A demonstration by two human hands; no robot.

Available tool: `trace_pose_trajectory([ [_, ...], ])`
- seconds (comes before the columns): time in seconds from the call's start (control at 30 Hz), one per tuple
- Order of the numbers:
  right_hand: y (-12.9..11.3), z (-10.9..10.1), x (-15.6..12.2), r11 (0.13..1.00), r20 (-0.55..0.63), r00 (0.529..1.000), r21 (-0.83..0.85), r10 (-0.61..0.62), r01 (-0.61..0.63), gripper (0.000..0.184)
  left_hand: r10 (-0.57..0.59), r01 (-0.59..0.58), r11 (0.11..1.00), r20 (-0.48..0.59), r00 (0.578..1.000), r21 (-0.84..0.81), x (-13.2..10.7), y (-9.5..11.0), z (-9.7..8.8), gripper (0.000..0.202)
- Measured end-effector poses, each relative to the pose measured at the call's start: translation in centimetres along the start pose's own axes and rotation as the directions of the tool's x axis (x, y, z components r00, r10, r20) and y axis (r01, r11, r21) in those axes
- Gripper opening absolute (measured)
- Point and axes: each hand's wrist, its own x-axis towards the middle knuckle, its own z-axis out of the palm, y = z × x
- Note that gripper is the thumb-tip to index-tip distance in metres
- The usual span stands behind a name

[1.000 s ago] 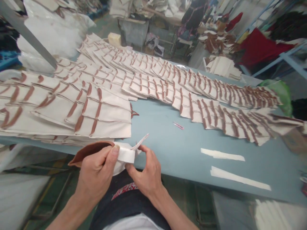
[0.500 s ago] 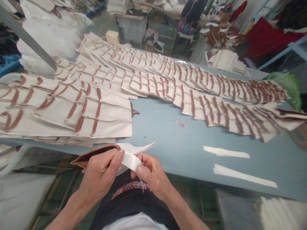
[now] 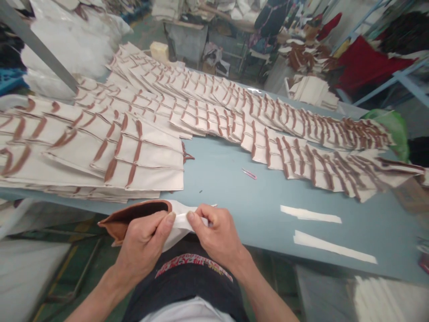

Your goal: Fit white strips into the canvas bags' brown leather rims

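Observation:
Close to my body, at the table's front edge, I hold a sewn brown-and-white fabric piece point(image 3: 134, 213), its brown part gaping like a pocket. My left hand point(image 3: 144, 239) is closed, thumb on top, where the brown part meets the white. My right hand point(image 3: 219, 235) pinches the white side a short way to the right. Between both thumbs a white strip point(image 3: 182, 221) lies along the fabric's edge. The fingers beneath are hidden. Beyond my hands, a pink-handled seam ripper or small blade point(image 3: 249, 173) rests on the blue-grey table point(image 3: 217, 165).
Overlapping cream panels with brown strips point(image 3: 147, 154) cover the left and far side of the table. Two cream strips point(image 3: 310, 214) point(image 3: 335, 247) lie at the right. A grey post point(image 3: 43, 49) slants at the upper left. A green bag point(image 3: 389, 127) sits at the far right.
My right hand has moved slightly up and right. The white strip, looped up between my hands before, now lies flatter along the fabric. The view has shifted a little.

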Motion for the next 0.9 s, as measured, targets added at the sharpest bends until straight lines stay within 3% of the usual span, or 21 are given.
trace_pose_trajectory([
  [0.13,1.2,0.7,0.5,0.996,0.077,0.997,0.082,0.021,-0.027,0.046,-0.072,0.072,0.997,0.018,0.997,-0.025,-0.4,-0.4,0.3,0.046],
  [0.33,2.1,1.3,-0.5,0.993,0.080,0.997,0.113,0.018,-0.027,0.045,-0.087,0.092,0.994,0.092,0.992,-0.052,-0.8,-0.4,-0.5,0.047],
  [0.5,3.2,0.7,-1.8,0.993,0.085,0.996,0.115,0.003,-0.013,0.042,0.028,-0.026,0.998,-0.042,0.999,0.058,-0.2,0.2,-1.7,0.044],
  [0.6,4.7,0.2,-2.9,0.995,0.054,0.998,0.087,0.042,-0.047,0.045,0.058,-0.054,0.996,-0.058,0.997,0.068,0.3,0.4,-2.9,0.043],
  [0.7,6.4,-0.8,-4.0,0.997,0.014,0.998,0.033,0.064,-0.064,0.045,0.103,-0.102,0.993,-0.023,0.994,0.056,0.6,0.4,-4.2,0.043],
  [0.77,6.9,-1.9,-4.6,0.996,-0.011,0.999,-0.072,0.050,-0.050,0.035,0.149,-0.150,0.987,0.024,0.989,0.059,0.6,0.4,-5.0,0.044],
  [0.83,6.5,-3.1,-5.1,0.984,-0.048,0.999,-0.178,0.008,-0.016,0.020,0.203,-0.208,0.975,0.075,0.976,0.074,0.6,0.5,-5.7,0.046],
  [0.9,4.9,-4.2,-5.2,0.979,-0.074,0.993,-0.188,-0.095,0.080,0.016,0.274,-0.286,0.954,0.131,0.953,0.086,0.6,1.0,-6.3,0.047],
])
